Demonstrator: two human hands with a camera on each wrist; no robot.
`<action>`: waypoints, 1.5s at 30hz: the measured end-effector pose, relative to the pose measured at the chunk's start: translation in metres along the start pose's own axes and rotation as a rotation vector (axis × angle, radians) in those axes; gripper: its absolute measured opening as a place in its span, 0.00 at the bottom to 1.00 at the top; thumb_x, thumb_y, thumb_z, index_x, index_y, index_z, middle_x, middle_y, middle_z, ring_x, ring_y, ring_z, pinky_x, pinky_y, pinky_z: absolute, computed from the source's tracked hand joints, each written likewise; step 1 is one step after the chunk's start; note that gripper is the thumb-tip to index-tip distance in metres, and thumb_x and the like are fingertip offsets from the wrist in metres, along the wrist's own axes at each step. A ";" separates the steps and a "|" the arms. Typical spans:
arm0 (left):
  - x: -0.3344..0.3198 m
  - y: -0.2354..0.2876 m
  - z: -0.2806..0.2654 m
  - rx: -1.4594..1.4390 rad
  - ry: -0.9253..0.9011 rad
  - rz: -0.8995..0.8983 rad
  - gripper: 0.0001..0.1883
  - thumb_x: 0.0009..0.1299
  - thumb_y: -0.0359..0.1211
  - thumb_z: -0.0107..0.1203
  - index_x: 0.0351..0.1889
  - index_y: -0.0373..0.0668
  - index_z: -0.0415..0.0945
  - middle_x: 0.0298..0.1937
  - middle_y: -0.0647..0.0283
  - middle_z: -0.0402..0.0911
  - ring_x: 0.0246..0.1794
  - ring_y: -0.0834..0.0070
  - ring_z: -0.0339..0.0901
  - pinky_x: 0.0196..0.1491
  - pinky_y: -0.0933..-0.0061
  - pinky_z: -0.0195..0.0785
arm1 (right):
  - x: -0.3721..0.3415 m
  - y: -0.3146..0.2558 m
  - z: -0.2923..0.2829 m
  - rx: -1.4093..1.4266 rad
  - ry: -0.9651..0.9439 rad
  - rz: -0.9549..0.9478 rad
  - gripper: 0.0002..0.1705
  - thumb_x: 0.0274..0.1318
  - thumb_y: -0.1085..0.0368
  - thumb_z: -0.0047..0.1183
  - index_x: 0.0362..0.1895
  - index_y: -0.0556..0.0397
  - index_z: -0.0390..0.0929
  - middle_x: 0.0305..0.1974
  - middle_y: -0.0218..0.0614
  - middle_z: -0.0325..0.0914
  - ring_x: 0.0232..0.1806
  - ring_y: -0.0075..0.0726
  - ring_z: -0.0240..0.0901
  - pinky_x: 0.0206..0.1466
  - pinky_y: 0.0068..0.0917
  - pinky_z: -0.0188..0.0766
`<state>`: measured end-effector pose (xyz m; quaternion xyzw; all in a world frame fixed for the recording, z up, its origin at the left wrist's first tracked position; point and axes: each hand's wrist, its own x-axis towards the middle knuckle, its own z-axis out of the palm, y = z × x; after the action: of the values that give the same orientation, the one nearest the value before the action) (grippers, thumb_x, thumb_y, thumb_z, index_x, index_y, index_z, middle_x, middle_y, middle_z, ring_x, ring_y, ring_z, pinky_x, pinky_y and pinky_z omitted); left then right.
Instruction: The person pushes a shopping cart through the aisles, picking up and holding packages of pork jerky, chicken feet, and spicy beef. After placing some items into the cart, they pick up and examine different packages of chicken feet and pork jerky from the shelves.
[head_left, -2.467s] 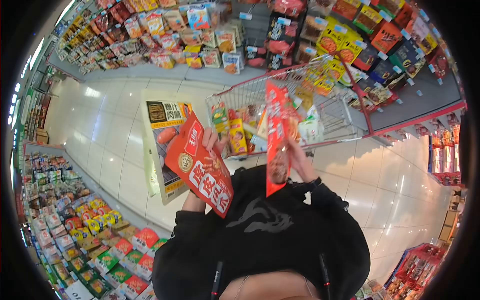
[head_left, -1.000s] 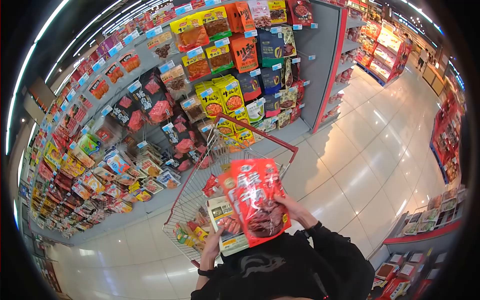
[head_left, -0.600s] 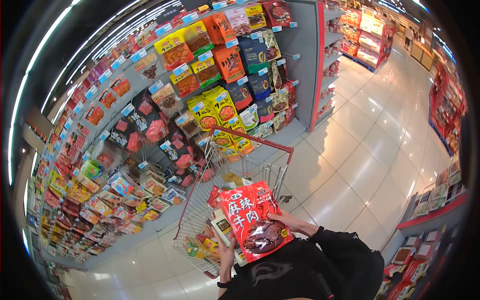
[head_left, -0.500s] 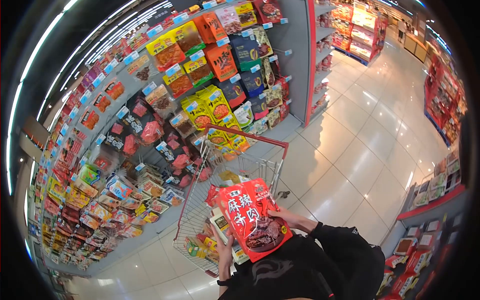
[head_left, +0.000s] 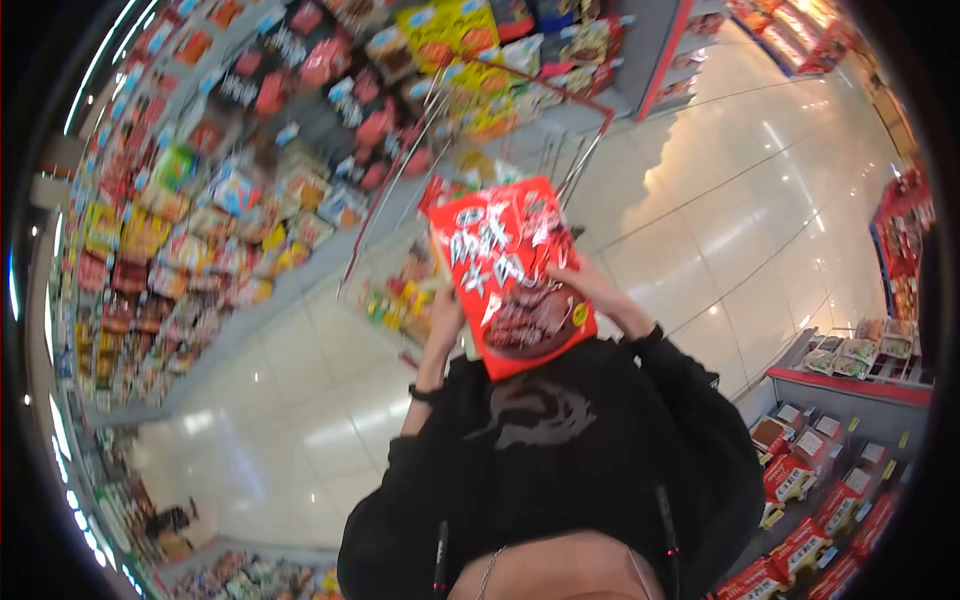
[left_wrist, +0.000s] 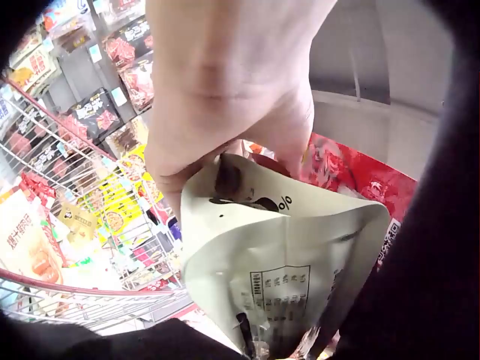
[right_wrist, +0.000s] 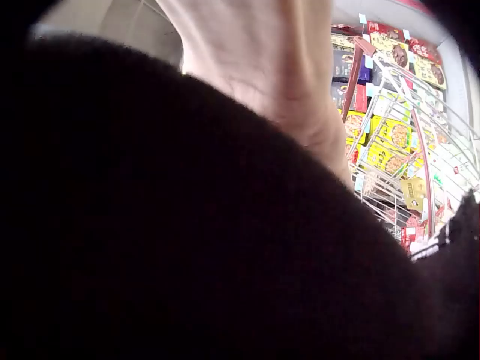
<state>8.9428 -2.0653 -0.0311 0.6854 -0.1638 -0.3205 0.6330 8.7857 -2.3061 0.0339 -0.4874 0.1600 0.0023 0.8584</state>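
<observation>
The right hand (head_left: pixel 602 296) has its fingers clamped on the red pack (head_left: pixel 510 262); the left hand's (head_left: pixel 446 312) grip the pale pouch (left_wrist: pixel 281 244) behind it. Goods (left_wrist: pixel 26 244) already lie in the cart (left_wrist: pixel 75 291); neither pack is set down yet.

- Glossy cream tiled floor (head_left: pixel 725 235): red-railed wire shopping cart (head_left: pixel 603 107) toward twelve o'clock.
- Red-edged grey shelf (head_left: pixel 850 385), between three and four o'clock: pale plastic packets (head_left: pixel 856 357).

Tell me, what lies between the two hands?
Head view: a red packet lies between the left hand and right hand. Left wrist view: left hand also holds a pale pouch.
</observation>
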 end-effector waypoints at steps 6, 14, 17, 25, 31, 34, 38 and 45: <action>-0.061 -0.032 -0.034 0.004 0.172 0.114 0.14 0.74 0.34 0.52 0.48 0.33 0.78 0.45 0.63 0.82 0.39 0.82 0.75 0.44 0.78 0.68 | -0.016 0.020 0.036 -0.007 0.127 0.123 0.25 0.61 0.58 0.59 0.57 0.57 0.71 0.51 0.33 0.78 0.49 0.25 0.74 0.53 0.29 0.73; -0.167 -0.012 -0.068 -0.277 0.509 0.046 0.14 0.76 0.40 0.50 0.41 0.38 0.79 0.32 0.72 0.79 0.30 0.91 0.73 0.32 0.85 0.65 | -0.046 0.011 0.058 0.000 0.262 -0.106 0.23 0.62 0.60 0.57 0.58 0.55 0.70 0.53 0.32 0.77 0.51 0.25 0.74 0.56 0.28 0.71; -0.188 -0.013 -0.081 -0.320 0.546 0.043 0.14 0.76 0.40 0.50 0.40 0.39 0.78 0.31 0.74 0.78 0.28 0.91 0.71 0.31 0.85 0.64 | -0.059 0.002 0.065 -0.027 0.245 -0.153 0.23 0.62 0.60 0.58 0.58 0.55 0.70 0.52 0.32 0.77 0.51 0.24 0.74 0.56 0.28 0.71; -0.198 -0.024 -0.087 -0.319 0.584 0.079 0.15 0.77 0.40 0.49 0.39 0.37 0.78 0.31 0.72 0.78 0.28 0.90 0.71 0.31 0.85 0.64 | -0.059 -0.003 0.050 -0.098 0.323 -0.247 0.24 0.61 0.60 0.59 0.58 0.56 0.71 0.52 0.34 0.77 0.51 0.25 0.73 0.55 0.28 0.72; -0.184 -0.034 -0.091 -0.155 0.535 0.135 0.17 0.76 0.40 0.49 0.39 0.33 0.78 0.31 0.72 0.76 0.31 0.87 0.67 0.33 0.80 0.63 | -0.055 0.011 0.020 -0.120 0.398 -0.317 0.27 0.62 0.57 0.58 0.60 0.58 0.69 0.52 0.36 0.77 0.49 0.27 0.75 0.53 0.28 0.74; -0.166 -0.031 -0.086 -0.288 0.459 0.078 0.17 0.76 0.41 0.49 0.42 0.33 0.77 0.35 0.68 0.79 0.36 0.84 0.74 0.38 0.78 0.69 | -0.063 0.008 0.014 -0.056 0.441 -0.333 0.28 0.62 0.58 0.57 0.63 0.55 0.66 0.55 0.34 0.76 0.54 0.29 0.73 0.57 0.31 0.72; -0.127 -0.015 -0.059 -0.286 0.305 0.059 0.17 0.77 0.40 0.48 0.46 0.33 0.77 0.36 0.69 0.80 0.33 0.86 0.74 0.37 0.81 0.69 | -0.080 -0.002 -0.020 0.146 0.449 -0.425 0.28 0.60 0.60 0.60 0.61 0.54 0.68 0.56 0.33 0.75 0.54 0.28 0.73 0.58 0.29 0.71; -0.066 0.025 0.030 -0.230 0.074 0.073 0.15 0.77 0.39 0.49 0.43 0.35 0.77 0.36 0.68 0.82 0.30 0.86 0.77 0.34 0.83 0.71 | -0.156 -0.029 -0.095 0.003 0.532 -0.379 0.32 0.51 0.74 0.62 0.61 0.53 0.65 0.57 0.33 0.73 0.56 0.29 0.72 0.59 0.31 0.72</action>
<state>8.8791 -2.0506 0.0082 0.6134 -0.1274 -0.2882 0.7242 8.6168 -2.3773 0.0563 -0.4905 0.2852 -0.2851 0.7725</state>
